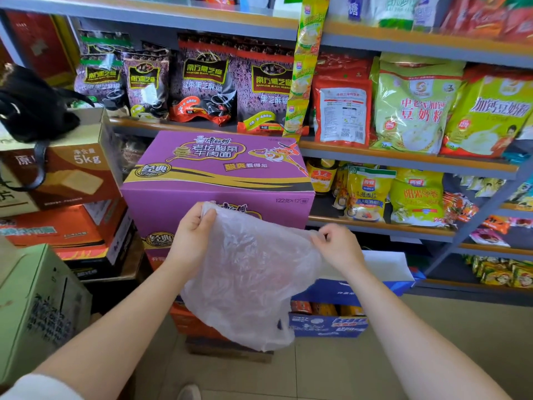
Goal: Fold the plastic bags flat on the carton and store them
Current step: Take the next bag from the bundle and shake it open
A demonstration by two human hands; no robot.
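- Plastic bag (248, 281), thin and see-through, hangs in the air between both hands, in front of the purple carton and not touching its top; its lower end droops toward the tiled floor (331, 368).
- Left hand (191, 236) has its grip pinched on the bag's upper left corner, thumb over the film.
- Right hand (339, 245) has its grip pinched on the bag's upper right edge, fingers curled round the plastic.
- Green box (37, 307) stands at the near left, beside the left forearm.
- Blue box (328, 324), open at the top, sits low to the right, partly behind the bag.
- Purple carton (222, 171) stands on other boxes straight ahead, its flat printed top bare.
- Brown box (66, 174) marked 5kg sits to the left of the carton, with a black bag (31, 105) resting on it and an orange box (57, 229) beneath it.
- Shelves (403, 154) at the back hold dark purple packets (202, 79) on the left and green and yellow packets (415, 108) on the right.
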